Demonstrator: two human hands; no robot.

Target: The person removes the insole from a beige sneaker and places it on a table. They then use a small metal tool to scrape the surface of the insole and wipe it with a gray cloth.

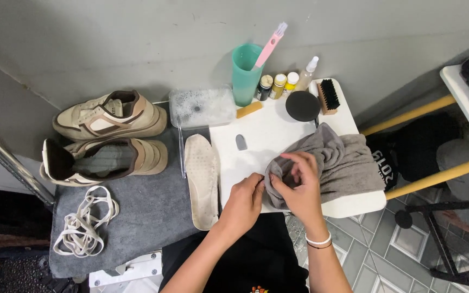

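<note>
My right hand [298, 182] has its grip closed on a bunched fold of the grey cloth [336, 163], thumb and fingers pinching the soft, napped fabric, while my left hand [244, 199] pinches the same cloth's near edge just beside it, so both grips are clamped on it. The cloth lies in a rumpled heap on the white surface [261, 135], spreading away to the right of my hands toward the surface's rounded corner. Just left of my left hand lies a pale insole [202, 179], long and flat with a dotted top, resting half on a grey felt mat [142, 211]. Beyond my hands sits a small grey tab [241, 142], and farther out a clear rectangular tub [202, 107] holding foamy water. Beside it stands a teal plastic cup [244, 73] with a pink brush [268, 46] leaning inside. To the right of the cup stand small bottles [279, 84] with a slim spray bottle [307, 73], then a round black pad [302, 106] and a wooden brush [328, 96] with dark bristles. Far to the left, on the mat, are two beige and brown shoes [109, 135] and a loose tangle of cream laces [85, 220].
</note>
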